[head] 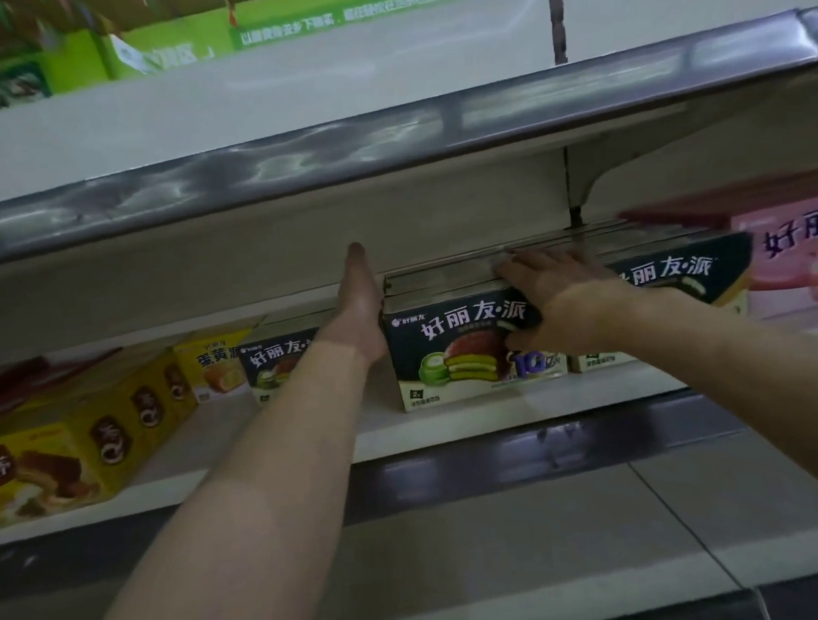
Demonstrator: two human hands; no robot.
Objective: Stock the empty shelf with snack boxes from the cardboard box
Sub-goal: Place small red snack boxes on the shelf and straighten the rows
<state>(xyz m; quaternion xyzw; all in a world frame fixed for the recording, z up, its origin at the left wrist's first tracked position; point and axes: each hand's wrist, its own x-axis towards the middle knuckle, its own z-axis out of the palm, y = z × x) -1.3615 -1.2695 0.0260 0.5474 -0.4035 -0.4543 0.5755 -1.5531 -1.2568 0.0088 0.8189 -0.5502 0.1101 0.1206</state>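
Now the dark snack box (470, 349) stands upright on the white shelf (457, 426), about midway along it and set a little back from the front edge. Its printed face, with the green-and-chocolate pie picture, is turned outward.

The left hand (360, 309) lies flat against the box's left side. Its fingers (358, 264) are straight and together, pointing toward the back of the shelf and curled round nothing. The right hand (554, 297) holds the box at its top right front corner: the fingers are spread over the grey top, while the thumb (516, 340) bends down onto the printed front, so the hand grips that corner.

A second dark box (681, 276) of the same print stands just beside it on the right, partly hidden by the right wrist. A third dark box (278, 360) sits farther back to the left, behind the left forearm. Beyond that, toward the shelf's left end, stands a small yellow box (214, 366). A large yellow box (77, 437) lies angled near the front edge at the far left. A pink box (807, 250) stands toward the right end of the shelf.

An upper shelf (286, 172) with a grey front strip overhangs the row. Grey floor tiles (517, 547) show below the front edge.
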